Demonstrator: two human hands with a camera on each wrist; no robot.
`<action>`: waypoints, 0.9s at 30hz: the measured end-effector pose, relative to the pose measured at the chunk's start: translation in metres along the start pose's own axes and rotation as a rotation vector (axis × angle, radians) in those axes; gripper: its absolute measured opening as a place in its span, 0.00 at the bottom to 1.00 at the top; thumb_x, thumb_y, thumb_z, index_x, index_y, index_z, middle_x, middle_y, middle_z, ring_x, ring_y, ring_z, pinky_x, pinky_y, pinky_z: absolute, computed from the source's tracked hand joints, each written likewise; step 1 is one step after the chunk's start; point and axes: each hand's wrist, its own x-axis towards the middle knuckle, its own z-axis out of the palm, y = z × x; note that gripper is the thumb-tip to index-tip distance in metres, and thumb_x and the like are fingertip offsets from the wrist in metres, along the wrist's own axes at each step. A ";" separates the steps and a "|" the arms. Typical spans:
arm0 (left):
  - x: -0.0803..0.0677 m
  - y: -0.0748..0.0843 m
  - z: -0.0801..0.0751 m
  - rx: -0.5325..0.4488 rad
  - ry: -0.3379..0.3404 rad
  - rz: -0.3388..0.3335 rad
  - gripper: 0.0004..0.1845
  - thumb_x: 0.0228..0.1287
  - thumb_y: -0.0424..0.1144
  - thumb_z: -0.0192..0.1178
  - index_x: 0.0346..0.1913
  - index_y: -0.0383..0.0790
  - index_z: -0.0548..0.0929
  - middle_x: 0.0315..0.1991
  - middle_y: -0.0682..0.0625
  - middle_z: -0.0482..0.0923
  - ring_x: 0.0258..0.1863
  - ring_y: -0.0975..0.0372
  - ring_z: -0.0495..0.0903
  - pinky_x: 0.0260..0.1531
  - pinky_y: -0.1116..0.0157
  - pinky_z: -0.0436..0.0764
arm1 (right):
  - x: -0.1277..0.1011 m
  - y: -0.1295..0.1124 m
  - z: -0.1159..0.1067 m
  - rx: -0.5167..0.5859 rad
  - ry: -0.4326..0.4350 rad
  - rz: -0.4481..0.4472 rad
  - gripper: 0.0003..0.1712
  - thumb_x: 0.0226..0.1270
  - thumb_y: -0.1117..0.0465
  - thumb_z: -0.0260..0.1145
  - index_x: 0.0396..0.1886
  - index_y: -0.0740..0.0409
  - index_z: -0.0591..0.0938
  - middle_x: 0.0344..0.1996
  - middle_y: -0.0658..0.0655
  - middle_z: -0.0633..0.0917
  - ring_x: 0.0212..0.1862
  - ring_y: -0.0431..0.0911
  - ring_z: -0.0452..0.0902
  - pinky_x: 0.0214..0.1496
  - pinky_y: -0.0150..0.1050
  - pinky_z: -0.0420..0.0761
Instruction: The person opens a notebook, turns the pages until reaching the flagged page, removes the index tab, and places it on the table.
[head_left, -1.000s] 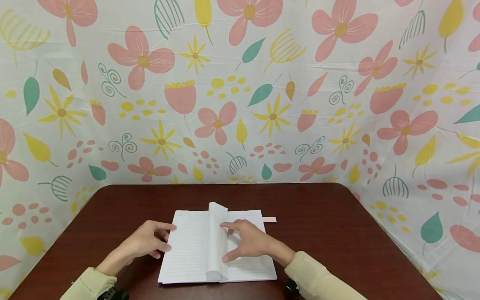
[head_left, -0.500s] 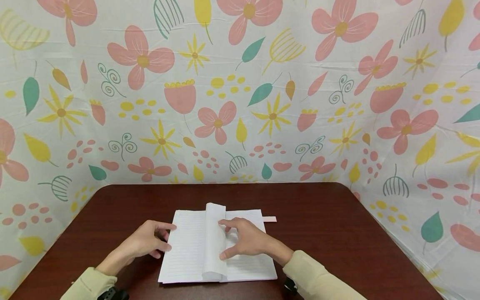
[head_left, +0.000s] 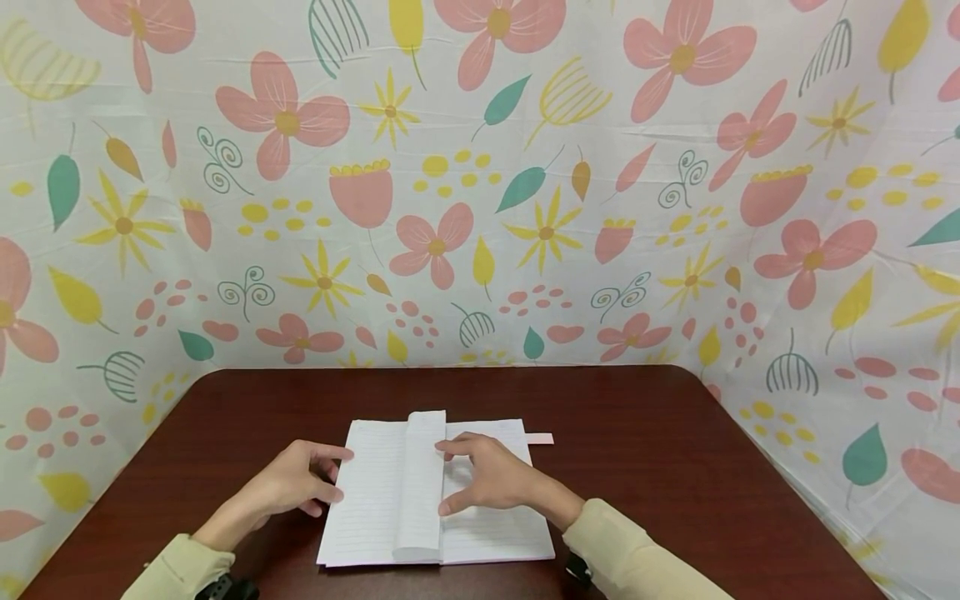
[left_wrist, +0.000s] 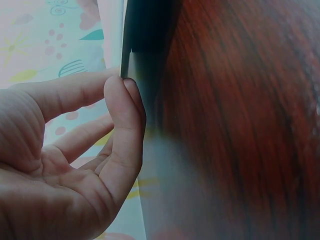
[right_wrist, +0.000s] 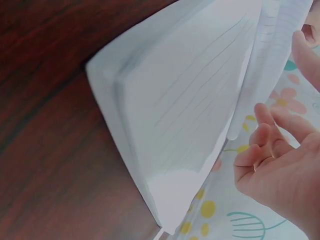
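Observation:
An open lined notebook lies on the dark wooden table. A bundle of its pages stands curled over the spine and leans left. My right hand rests on the right page, index finger and thumb pressing against that bundle. In the right wrist view the right-hand page fills the middle, the lifted pages rise beside my loosely bent right hand. My left hand sits at the notebook's left edge, index finger on the page. Its thumb tip touches the notebook's edge.
A pink ribbon tab sticks out from the notebook's far right corner. Flower-patterned cloth walls the table on the far side, left and right. Bare tabletop surrounds the notebook.
The curled bundle of pages has tipped further left and lower over the left page. My right hand has followed it slightly left. The left hand has stayed put.

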 end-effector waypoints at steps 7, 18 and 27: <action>0.000 -0.001 0.000 0.001 0.001 0.010 0.30 0.47 0.28 0.72 0.58 0.31 0.77 0.32 0.43 0.72 0.23 0.58 0.76 0.22 0.58 0.82 | 0.003 -0.004 -0.001 0.021 0.019 0.009 0.46 0.43 0.43 0.79 0.61 0.59 0.76 0.47 0.47 0.80 0.54 0.45 0.73 0.53 0.38 0.73; 0.000 -0.002 0.000 -0.005 0.009 0.009 0.31 0.46 0.27 0.72 0.58 0.31 0.77 0.33 0.43 0.72 0.23 0.58 0.76 0.22 0.58 0.82 | 0.006 -0.008 0.002 0.042 0.026 0.006 0.43 0.44 0.43 0.78 0.60 0.57 0.77 0.49 0.47 0.80 0.53 0.42 0.73 0.52 0.38 0.74; 0.001 -0.002 0.000 -0.007 0.002 0.008 0.31 0.47 0.28 0.72 0.58 0.31 0.77 0.33 0.43 0.72 0.24 0.58 0.76 0.23 0.58 0.82 | 0.010 -0.010 0.008 0.033 0.017 -0.038 0.43 0.46 0.46 0.78 0.62 0.57 0.76 0.48 0.48 0.80 0.54 0.42 0.72 0.52 0.38 0.74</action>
